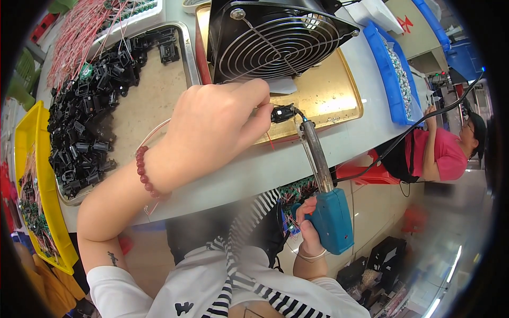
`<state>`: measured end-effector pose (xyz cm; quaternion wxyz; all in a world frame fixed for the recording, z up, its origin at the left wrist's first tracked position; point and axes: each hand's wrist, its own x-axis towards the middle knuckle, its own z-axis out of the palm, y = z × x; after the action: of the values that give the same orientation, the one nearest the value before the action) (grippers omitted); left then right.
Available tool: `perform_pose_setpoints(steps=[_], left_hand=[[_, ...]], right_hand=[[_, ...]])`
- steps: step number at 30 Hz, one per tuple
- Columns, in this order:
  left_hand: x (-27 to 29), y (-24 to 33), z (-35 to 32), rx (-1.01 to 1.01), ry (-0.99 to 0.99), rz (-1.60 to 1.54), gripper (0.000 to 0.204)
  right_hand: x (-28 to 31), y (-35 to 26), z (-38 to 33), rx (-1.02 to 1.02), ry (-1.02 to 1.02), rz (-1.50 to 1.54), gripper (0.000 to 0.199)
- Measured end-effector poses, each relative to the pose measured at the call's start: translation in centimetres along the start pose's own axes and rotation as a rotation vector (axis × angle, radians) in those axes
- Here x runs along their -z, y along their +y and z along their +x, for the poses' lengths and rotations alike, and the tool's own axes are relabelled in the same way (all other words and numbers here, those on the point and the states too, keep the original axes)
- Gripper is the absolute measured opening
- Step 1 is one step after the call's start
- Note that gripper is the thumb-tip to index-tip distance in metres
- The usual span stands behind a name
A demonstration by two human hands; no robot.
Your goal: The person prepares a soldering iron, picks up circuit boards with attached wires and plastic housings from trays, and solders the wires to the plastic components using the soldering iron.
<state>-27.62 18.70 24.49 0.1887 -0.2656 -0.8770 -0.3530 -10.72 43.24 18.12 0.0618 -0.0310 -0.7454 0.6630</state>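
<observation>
My left hand (214, 119) is closed, its fingertips pinching a small black plastic housing (282, 113) just above the front edge of a brass-coloured tray. A thin red wire hangs below those fingers. In my right hand (309, 233) is the handle of a teal soldering gun (335, 220), pointing up and away from me. The gun's bent tip reaches the right end of the housing; whether it touches cannot be made out. Beside the metal barrel runs a thin feed tube. My left fingertips are partly hidden behind the hand.
A black fan (281, 50) with a wire grille stands on the brass-coloured tray (344, 79). On the left, a metal tray (143, 100) holds many black housings. A yellow bin (24, 132) and a blue bin (389, 90) flank the table. Another person (440, 148) sits at right.
</observation>
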Motion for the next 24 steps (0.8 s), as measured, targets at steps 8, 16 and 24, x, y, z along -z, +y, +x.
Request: perform_pose_setpoints(steps=[8, 16, 24], left_hand=[[0.0, 0.1, 0.0, 0.0, 0.005, 0.01, 0.006], [0.0, 0.0, 0.0, 0.0, -0.004, -0.009, 0.006], [-0.1, 0.0, -0.1, 0.01, -0.009, -0.01, 0.006]], right_hand=[[0.7, 0.5, 0.3, 0.144, -0.064, -0.381, 0.032], [-0.3, -0.7, 0.8, 0.088, -0.013, -0.333, 0.024], [-1.6, -2.0, 1.3, 0.035, 0.042, -0.109, 0.014]])
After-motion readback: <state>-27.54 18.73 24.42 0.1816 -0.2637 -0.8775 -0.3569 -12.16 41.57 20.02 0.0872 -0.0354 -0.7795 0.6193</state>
